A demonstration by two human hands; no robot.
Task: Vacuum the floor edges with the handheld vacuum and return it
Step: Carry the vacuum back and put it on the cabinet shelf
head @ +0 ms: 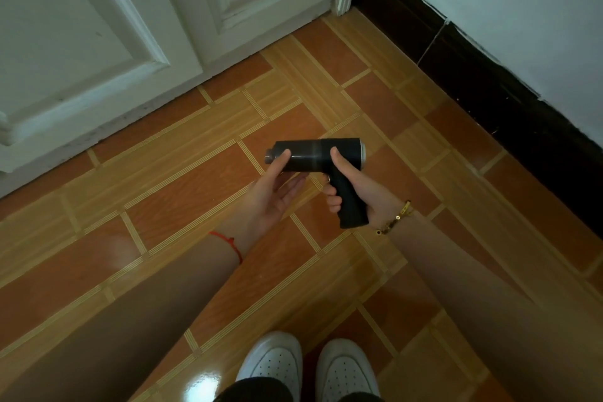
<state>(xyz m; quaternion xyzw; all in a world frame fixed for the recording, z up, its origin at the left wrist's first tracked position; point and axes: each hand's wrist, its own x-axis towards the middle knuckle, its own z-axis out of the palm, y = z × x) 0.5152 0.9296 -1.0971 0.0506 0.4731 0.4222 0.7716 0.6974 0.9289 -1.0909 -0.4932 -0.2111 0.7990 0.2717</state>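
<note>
The black handheld vacuum (313, 155) is held at mid-frame above the floor, its barrel lying sideways with the nozzle end pointing left. My right hand (355, 188) grips the pistol handle, thumb up on the barrel. My left hand (272, 196) cups the barrel's front from below, thumb resting on top near the nozzle. The floor edges run along the white door bottom (156, 101) at the upper left and the dark baseboard (489, 88) at the right.
Orange and tan tiled floor (163, 206) fills the view. White panelled doors (98, 26) stand at the back left, and a white wall (522, 3) rises above the baseboard. My two white shoes (306, 365) are at the bottom centre.
</note>
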